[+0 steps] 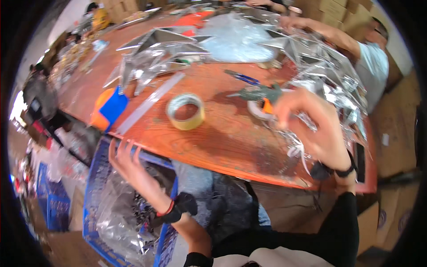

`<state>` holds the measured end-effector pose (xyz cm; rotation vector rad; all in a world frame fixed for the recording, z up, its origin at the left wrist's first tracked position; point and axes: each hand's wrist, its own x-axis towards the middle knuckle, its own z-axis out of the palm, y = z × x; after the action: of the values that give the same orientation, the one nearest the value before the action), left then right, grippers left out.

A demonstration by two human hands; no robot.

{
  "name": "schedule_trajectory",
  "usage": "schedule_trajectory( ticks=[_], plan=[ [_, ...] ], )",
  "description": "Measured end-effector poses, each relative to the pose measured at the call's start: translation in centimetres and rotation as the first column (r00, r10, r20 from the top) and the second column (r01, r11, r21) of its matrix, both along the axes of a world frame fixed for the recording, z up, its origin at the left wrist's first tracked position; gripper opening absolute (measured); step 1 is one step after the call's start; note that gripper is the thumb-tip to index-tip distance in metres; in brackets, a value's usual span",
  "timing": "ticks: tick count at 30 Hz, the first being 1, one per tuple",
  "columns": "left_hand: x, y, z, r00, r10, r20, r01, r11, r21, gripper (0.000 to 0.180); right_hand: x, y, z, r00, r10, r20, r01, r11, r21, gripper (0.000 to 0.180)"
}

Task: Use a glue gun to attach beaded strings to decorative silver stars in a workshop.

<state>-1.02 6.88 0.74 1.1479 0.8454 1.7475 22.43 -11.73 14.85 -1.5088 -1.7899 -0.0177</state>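
Down at the left, the left hand [126, 162] reaches below the table edge with its fingers spread and released, grasping nothing; it hovers at the rim of a blue plastic crate [95, 178] lined with clear film and holding small dark and shiny pieces, probably parked there so supplies sit within arm's reach beside the seat. On the worn orange-brown table [222, 138] above it lie an orange-and-blue block-shaped item [109, 109], a long clear strip [149, 102] set at a slant, and a roll of tan tape [186, 111] lying flat near the middle, handy to either hand. Further right rests a green glue gun [258, 92], its nozzle turned left, away from the foil. The right hand [313, 127] is raised over the table, fingers curled and pinching crinkled silver foil [307, 120], though blur hides the exact grip. More folded silver foil shapes [160, 53] crowd the far side, where another person's arm [329, 31] works
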Motion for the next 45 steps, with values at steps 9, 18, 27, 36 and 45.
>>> schedule_trajectory(
  ticks=[9, 18, 27, 36, 45],
  plan=[
    [-3.3, 0.9, -2.6, 0.999, -0.016, -0.033, 0.011, 0.99, -0.139, 0.042, 23.5, -4.0, -0.4, 0.613, -0.73, 0.301, 0.7, 0.679, 0.222, 0.016],
    [-5.6, 1.6, -3.8, 0.998, 0.042, -0.056, -0.053, 0.973, -0.223, 0.04, 30.5, -5.2, -1.9, -0.099, -0.792, 0.602, 0.989, -0.01, 0.15, 0.071],
    [-5.6, 2.3, -5.0, 0.994, 0.033, -0.104, -0.057, 0.972, -0.228, 0.038, 38.4, -10.3, -3.4, 0.225, -0.937, 0.268, 0.968, 0.246, 0.048, 0.056],
    [-6.2, 2.2, -5.2, 0.989, 0.021, -0.145, -0.053, 0.974, -0.222, 0.033, 22.1, -6.0, 3.5, 0.247, -0.921, 0.301, 0.807, 0.368, 0.461, 0.048],
    [-5.9, 2.0, -5.3, 0.989, -0.039, -0.144, 0.011, 0.981, -0.193, 0.032, 4.8, -2.2, 5.7, 0.791, -0.527, -0.312, 0.595, 0.781, 0.189, 0.043]
  ],
)
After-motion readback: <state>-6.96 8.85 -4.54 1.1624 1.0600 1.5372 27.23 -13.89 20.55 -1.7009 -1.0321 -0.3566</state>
